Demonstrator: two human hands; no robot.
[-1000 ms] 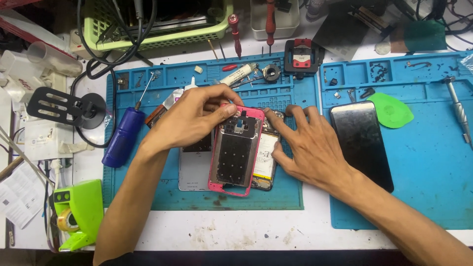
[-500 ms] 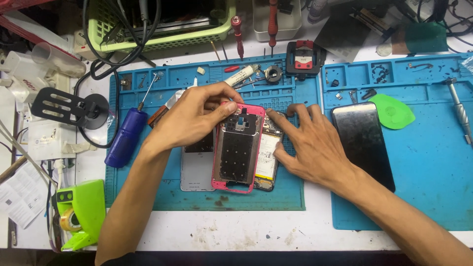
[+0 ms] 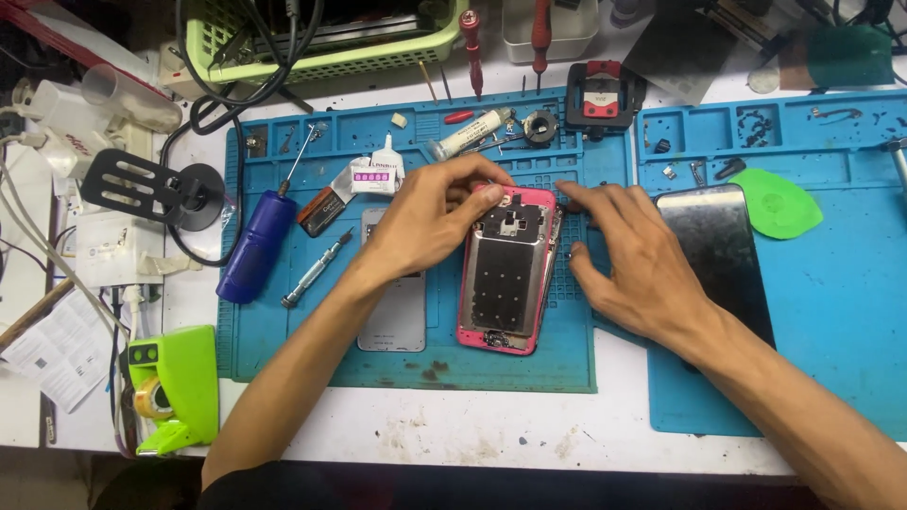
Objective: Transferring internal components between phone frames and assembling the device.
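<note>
A pink-framed phone [image 3: 505,274] lies open and face down on a blue work mat [image 3: 529,368], its silver inner plate showing. My left hand [image 3: 420,227] reaches in from the left and pinches the phone's top edge with thumb and fingertips. Just right of the phone, my right hand [image 3: 638,264] rests on the mat with its fingers spread; its thumb is near the phone's right side and it holds nothing. A grey back cover [image 3: 397,316] lies partly under my left wrist.
A black screen panel [image 3: 718,255] and a green pick [image 3: 779,203] lie on a second blue mat [image 3: 831,312] at the right. A blue cylindrical tool [image 3: 255,246], a small screwdriver [image 3: 316,269] and a glue tube [image 3: 468,134] lie left and behind. A green tape dispenser [image 3: 175,387] stands at the front left.
My right hand has drawn slightly to the right, off the phone's edge. My left hand stays at the phone's top edge. The pale part beside the phone no longer shows.
</note>
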